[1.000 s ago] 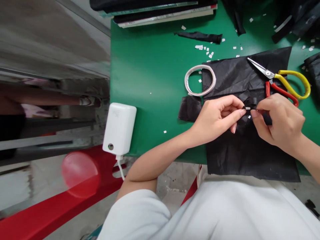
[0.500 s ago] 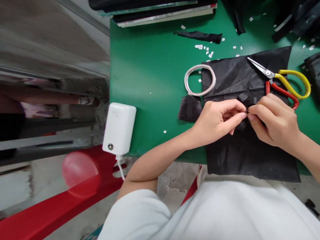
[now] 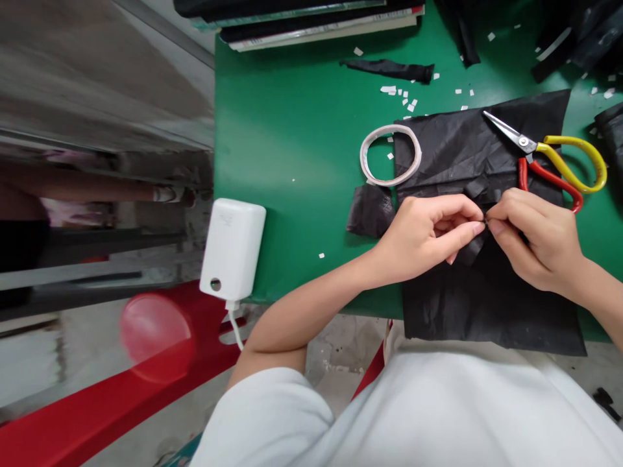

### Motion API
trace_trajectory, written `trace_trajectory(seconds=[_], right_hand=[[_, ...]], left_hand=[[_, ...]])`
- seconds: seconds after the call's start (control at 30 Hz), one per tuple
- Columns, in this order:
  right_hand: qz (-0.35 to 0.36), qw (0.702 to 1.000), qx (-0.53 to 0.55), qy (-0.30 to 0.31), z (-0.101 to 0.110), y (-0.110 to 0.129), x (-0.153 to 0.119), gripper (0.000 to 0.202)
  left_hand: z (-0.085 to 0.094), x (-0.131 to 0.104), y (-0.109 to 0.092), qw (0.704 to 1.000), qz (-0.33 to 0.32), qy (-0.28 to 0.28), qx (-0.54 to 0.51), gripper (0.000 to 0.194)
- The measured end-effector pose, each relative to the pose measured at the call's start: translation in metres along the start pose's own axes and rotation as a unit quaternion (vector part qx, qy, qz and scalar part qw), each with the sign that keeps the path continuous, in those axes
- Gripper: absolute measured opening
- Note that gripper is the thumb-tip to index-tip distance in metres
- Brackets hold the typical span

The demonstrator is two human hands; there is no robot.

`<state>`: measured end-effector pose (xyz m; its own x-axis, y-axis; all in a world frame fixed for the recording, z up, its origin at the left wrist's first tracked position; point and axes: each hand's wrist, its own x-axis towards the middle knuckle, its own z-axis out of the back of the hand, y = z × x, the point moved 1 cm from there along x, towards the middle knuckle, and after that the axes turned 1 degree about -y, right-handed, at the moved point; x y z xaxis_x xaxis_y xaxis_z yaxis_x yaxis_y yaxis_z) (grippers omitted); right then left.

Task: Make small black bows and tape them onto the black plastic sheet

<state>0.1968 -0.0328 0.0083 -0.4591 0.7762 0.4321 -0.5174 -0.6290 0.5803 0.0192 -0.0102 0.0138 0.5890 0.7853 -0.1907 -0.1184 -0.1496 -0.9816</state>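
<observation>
My left hand (image 3: 428,233) is closed, thumb and forefinger pinching a small black piece (image 3: 485,221). From the other side, the thumb and forefinger of my right hand (image 3: 540,237) pinch the same spot, so the fingertips nearly meet. Black folds (image 3: 472,250) of thin material show just around the pinch; whether they join the pinched piece is hidden. Beneath both hands lies a creased black sheet (image 3: 491,298), hanging over the table's near edge. Scissors (image 3: 523,141) with one yellow and one red handle rest partly on the sheet, blades apart, just beyond my right hand.
A roll of white-edged tape (image 3: 366,155) overlaps the sheet's left edge, above a small black scrap (image 3: 370,211). White paper bits (image 3: 411,105) and a black strip (image 3: 389,69) lie farther back. Books (image 3: 321,29) border the green table (image 3: 292,130); a cabled white power bank (image 3: 233,250) is left.
My right fingertips have shifted slightly up and right, and the pinched spot has moved a little right. Both hands keep their pinch. The view has moved very slightly.
</observation>
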Motion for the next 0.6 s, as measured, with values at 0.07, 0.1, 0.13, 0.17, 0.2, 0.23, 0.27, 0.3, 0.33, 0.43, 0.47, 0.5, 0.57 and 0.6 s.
trace_trajectory(seconds=[0.07,0.1,0.13,0.17,0.2,0.23,0.27,0.3,0.33,0.43,0.47,0.5,0.57,0.6], right_hand=[[-0.003,1.0,0.005,0.003,0.0004,0.0004,0.0007,0.016],[-0.004,1.0,0.004,0.003,0.0004,0.0007,0.0009,0.016],[-0.005,1.0,0.0,0.002,0.0003,0.001,0.001,0.016],[-0.005,1.0,-0.007,-0.002,0.0002,0.0015,0.001,0.016],[-0.004,1.0,-0.016,-0.006,-0.0001,0.0019,0.0009,0.016],[-0.003,1.0,-0.025,-0.012,-0.0004,0.0024,0.0007,0.017],[-0.001,0.999,-0.035,-0.017,-0.0009,0.0029,0.0006,0.017],[0.002,0.999,-0.043,-0.022,-0.0013,0.0034,0.0005,0.017],[0.005,0.998,-0.051,-0.026,-0.0018,0.0039,0.0005,0.017],[0.009,0.996,-0.075,-0.042,-0.0026,0.0054,0.001,0.018],[0.009,0.995,-0.083,-0.05,-0.0025,0.0059,0.0012,0.019],[0.008,0.994,-0.09,-0.057,-0.0021,0.0063,0.0015,0.02],[0.0,0.993,-0.1,-0.063,-0.0003,0.0066,0.002,0.02],[-0.005,0.993,-0.102,-0.066,0.001,0.0065,0.0022,0.02]], left_hand=[[0.0003,0.0001,-0.0004,1.0,0.006,0.0,-0.003,0.014],[0.0005,0.0,-0.0006,1.0,0.007,0.0,-0.002,0.015],[0.0006,0.0,-0.0009,1.0,0.006,0.0,0.001,0.014],[0.0006,-0.0001,-0.0011,1.0,0.004,0.001,0.004,0.014],[0.0007,-0.0001,-0.0013,1.0,0.001,0.001,0.007,0.013],[0.0007,-0.0001,-0.0014,1.0,-0.001,0.002,0.01,0.012],[0.0007,0.0,-0.0014,1.0,-0.003,0.002,0.012,0.011],[0.0007,0.0001,-0.0013,1.0,-0.003,0.003,0.014,0.011],[0.0007,0.0002,-0.0011,1.0,-0.002,0.004,0.017,0.011],[0.0006,0.0006,-0.0002,1.0,0.002,0.01,0.022,0.01],[0.0005,0.0007,0.0,1.0,0.002,0.012,0.022,0.01],[0.0003,0.0007,0.0001,1.0,0.001,0.014,0.021,0.01],[0.0001,0.0005,0.0001,1.0,-0.002,0.015,0.014,0.01],[0.0001,0.0004,0.0001,1.0,-0.002,0.014,0.01,0.01]])
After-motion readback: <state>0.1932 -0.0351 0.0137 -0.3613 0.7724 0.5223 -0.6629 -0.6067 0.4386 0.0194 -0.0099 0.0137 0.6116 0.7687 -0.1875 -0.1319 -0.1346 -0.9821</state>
